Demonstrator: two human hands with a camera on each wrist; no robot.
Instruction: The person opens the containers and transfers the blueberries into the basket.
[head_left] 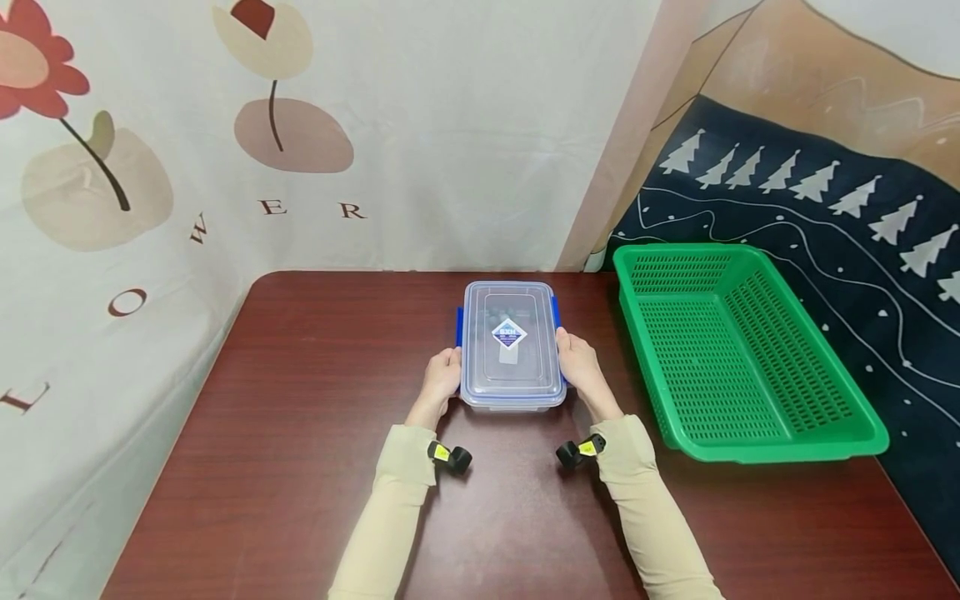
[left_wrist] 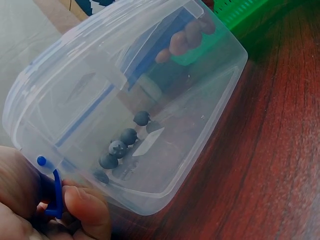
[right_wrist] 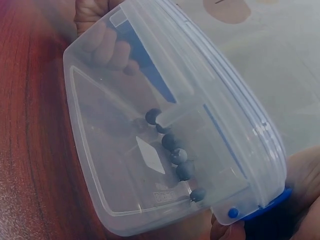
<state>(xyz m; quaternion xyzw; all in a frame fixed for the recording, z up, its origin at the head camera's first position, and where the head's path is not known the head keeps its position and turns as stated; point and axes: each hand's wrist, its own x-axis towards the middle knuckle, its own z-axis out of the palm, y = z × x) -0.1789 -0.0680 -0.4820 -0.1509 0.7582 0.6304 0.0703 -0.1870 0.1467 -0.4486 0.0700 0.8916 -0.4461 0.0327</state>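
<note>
A clear plastic food container (head_left: 513, 375) with a closed lid and blue side clips is between both hands. My left hand (head_left: 442, 375) grips its left side, with thumb and fingers around a blue clip (left_wrist: 58, 192) in the left wrist view. On the opposite side my right hand (head_left: 578, 363) holds the container at the other blue clip (right_wrist: 267, 204). Several blueberries (left_wrist: 129, 136) lie inside at the far end, visible through the wall in both wrist views. A diamond-shaped label (head_left: 509, 333) marks the lid. The undersides of both hands are hidden in the head view.
A green plastic basket (head_left: 780, 446) with slotted walls stands to the right, near the table's right edge. The table (head_left: 315, 467) is dark reddish wood. Behind it hangs a pale printed cloth (head_left: 465, 167); dark fabric with white trees (head_left: 795, 183) lies beyond the basket.
</note>
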